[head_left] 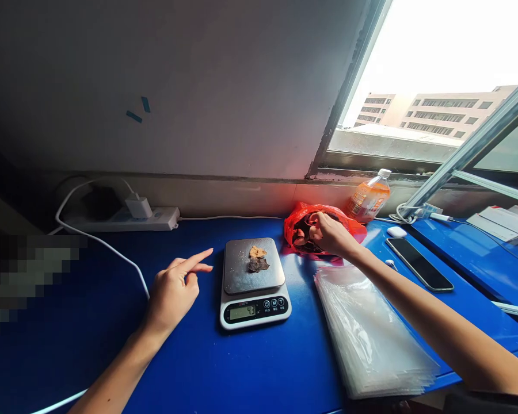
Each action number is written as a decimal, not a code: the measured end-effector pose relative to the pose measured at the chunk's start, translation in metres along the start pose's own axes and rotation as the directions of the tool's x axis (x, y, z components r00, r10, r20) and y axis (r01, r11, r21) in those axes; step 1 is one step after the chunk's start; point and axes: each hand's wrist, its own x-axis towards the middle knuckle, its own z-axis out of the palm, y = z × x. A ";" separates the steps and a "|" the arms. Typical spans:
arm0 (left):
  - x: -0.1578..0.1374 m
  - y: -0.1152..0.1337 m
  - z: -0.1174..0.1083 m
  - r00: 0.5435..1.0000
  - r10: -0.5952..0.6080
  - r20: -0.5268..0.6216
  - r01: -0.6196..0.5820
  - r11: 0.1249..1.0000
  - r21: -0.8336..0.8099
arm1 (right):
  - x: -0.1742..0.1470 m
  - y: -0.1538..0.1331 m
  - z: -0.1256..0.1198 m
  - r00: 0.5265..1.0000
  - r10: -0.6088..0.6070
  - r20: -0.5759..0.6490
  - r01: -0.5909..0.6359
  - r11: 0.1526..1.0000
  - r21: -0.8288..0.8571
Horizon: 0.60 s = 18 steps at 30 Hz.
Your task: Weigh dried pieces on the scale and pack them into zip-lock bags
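While R hand (328, 233) is in red plastic bag (301, 209), grip unclear, L hand (175, 293) released; wrinkled tan pc (258, 252) + dk-brown pc (258, 264) on white/steel scale (252, 284).

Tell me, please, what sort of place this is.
Probably an indoor workspace beside a window: a digital scale and clear plastic bags lie on a blue table.

Left hand (175, 290) lower left of centre, two fingers (201, 256) stretched rightward, palm empty; left forearm (118, 368) rises from bottom edge. Right forearm (423, 305) slants in from lower right; right hand (329, 233) points downward, fingertips hidden.
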 end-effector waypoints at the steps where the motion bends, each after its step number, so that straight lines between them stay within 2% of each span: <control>1: 0.001 -0.001 0.001 1.000 0.019 -0.015 -0.019 1.000 0.001 | -0.001 0.004 -0.002 0.999 0.016 -0.051 -0.013 0.999 0.052; 3: 0.003 -0.004 0.003 0.998 0.060 -0.034 -0.060 0.998 0.003 | -0.004 0.012 -0.005 0.992 0.036 -0.125 -0.021 0.992 0.124; 5: 0.004 -0.006 0.005 0.997 0.071 -0.021 -0.071 0.997 0.005 | -0.006 0.018 -0.006 0.991 0.024 -0.131 -0.004 0.988 0.153; 9: 0.003 -0.004 0.008 0.999 0.027 0.046 -0.027 1.000 0.008 | -0.009 0.015 -0.002 0.999 -0.044 0.025 0.042 0.997 0.061; 12: 0.001 0.001 0.005 0.998 0.002 0.066 -0.002 1.000 -0.002 | -0.007 0.009 0.002 0.998 -0.021 0.067 0.024 0.999 -0.046; 15: 0.000 0.002 0.000 0.999 -0.002 0.038 0.002 1.000 0.002 | -0.005 0.009 0.000 0.999 -0.024 0.044 0.026 0.999 -0.044; 18: 0.000 0.002 -0.004 1.000 0.017 0.001 -0.017 1.000 0.016 | -0.008 0.011 -0.012 0.997 -0.063 -0.048 0.067 0.995 0.080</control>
